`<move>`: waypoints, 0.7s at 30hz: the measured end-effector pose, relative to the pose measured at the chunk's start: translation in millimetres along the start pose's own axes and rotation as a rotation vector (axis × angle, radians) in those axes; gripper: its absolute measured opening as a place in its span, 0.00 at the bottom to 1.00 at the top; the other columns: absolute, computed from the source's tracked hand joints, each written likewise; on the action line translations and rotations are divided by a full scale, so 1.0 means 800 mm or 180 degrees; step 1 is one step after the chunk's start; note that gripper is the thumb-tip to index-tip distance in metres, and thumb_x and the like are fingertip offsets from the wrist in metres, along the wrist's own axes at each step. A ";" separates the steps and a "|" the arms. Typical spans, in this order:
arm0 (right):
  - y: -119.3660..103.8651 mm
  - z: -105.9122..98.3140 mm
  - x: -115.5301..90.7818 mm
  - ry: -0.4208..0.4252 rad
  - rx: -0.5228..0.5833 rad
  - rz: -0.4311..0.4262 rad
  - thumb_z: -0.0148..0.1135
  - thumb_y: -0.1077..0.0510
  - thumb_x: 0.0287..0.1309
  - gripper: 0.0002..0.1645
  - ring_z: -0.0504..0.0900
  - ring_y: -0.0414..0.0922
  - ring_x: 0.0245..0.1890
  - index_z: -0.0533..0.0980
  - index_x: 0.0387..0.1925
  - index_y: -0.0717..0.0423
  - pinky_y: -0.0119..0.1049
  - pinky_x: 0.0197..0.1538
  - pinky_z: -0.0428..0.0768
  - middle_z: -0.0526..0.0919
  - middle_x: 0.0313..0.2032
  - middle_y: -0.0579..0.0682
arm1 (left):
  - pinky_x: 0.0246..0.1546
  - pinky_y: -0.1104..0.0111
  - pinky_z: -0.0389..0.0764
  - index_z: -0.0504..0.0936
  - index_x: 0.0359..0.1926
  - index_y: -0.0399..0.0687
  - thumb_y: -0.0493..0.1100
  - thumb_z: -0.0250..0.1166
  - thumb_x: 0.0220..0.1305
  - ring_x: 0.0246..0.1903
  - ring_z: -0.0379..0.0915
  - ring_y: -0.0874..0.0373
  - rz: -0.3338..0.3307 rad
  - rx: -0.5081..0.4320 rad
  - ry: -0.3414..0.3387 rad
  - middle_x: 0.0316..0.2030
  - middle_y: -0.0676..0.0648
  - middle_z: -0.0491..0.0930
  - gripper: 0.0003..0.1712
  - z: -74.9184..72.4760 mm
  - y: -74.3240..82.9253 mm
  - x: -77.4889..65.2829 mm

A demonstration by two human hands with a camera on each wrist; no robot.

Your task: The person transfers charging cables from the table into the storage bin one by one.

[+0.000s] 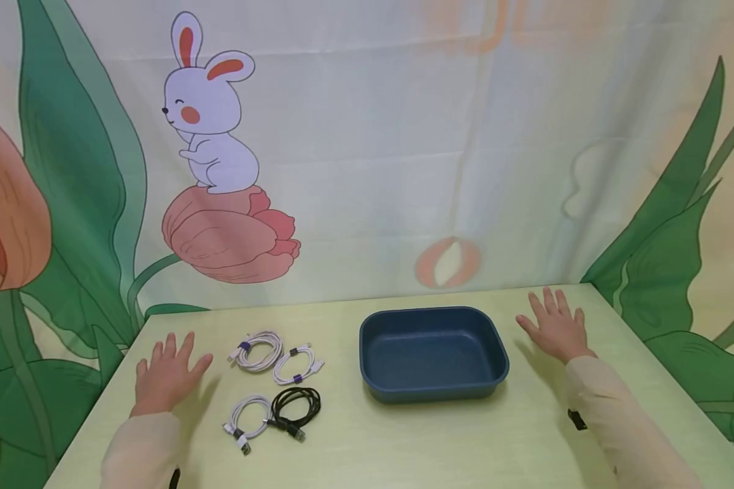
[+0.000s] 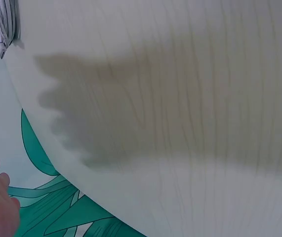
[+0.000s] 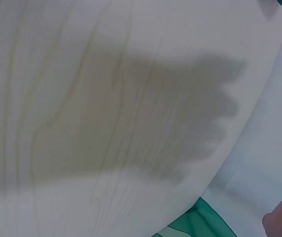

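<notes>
My left hand hovers over the table's left side with its fingers spread and nothing in them. Closest to it lie coiled charging cables: a thick white coil with a dark tie, a smaller white coil beside it, another white coil nearer me, and a black coil touching that one. On the right, my right hand is held above the table, fingers apart, holding nothing. Between the hands stands a dark blue rectangular tray, its inside bare. Both wrist views show hand shadows on the tabletop.
The pale wood-grain table ends at the back against a hanging cloth printed with a rabbit, tulips and green leaves. This cloth also borders the table's left and right edges.
</notes>
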State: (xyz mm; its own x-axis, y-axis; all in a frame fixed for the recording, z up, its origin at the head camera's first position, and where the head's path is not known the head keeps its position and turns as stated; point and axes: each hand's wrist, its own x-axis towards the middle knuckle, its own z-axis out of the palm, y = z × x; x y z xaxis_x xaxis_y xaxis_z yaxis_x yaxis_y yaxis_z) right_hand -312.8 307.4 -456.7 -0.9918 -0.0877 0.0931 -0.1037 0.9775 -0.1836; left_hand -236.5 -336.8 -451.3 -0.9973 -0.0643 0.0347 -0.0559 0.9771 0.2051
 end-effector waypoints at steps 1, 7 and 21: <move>0.000 0.001 0.000 -0.0001 -0.0007 -0.0009 0.33 0.31 0.58 0.46 0.36 0.63 0.65 0.48 0.66 0.60 0.68 0.57 0.37 0.40 0.66 0.66 | 0.52 0.34 0.42 0.48 0.65 0.36 0.67 0.36 0.62 0.59 0.36 0.27 0.0005 0.0001 -0.0004 0.62 0.24 0.42 0.44 0.001 0.000 0.000; -0.003 0.003 0.000 0.0056 -0.0017 -0.0056 0.35 0.33 0.59 0.44 0.37 0.62 0.65 0.49 0.65 0.59 0.68 0.57 0.38 0.42 0.66 0.66 | 0.52 0.35 0.43 0.49 0.65 0.36 0.66 0.37 0.62 0.59 0.38 0.28 0.0016 0.0027 0.0047 0.62 0.24 0.44 0.43 0.003 0.002 -0.001; -0.014 0.000 -0.001 0.0058 -0.0046 -0.0194 0.34 0.33 0.59 0.43 0.38 0.62 0.66 0.51 0.65 0.59 0.68 0.57 0.39 0.44 0.65 0.67 | 0.52 0.35 0.44 0.50 0.64 0.36 0.66 0.38 0.62 0.59 0.39 0.28 0.0048 0.0056 0.0027 0.61 0.24 0.45 0.43 0.008 0.003 0.000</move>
State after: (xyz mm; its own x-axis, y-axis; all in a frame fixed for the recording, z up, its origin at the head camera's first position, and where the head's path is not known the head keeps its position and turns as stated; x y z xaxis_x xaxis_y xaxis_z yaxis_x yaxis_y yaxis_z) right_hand -310.7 296.2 -454.7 -0.9821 -0.1437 0.1216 -0.1626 0.9732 -0.1628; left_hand -236.9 -333.6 -456.8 -0.9976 -0.0511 0.0459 -0.0417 0.9814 0.1873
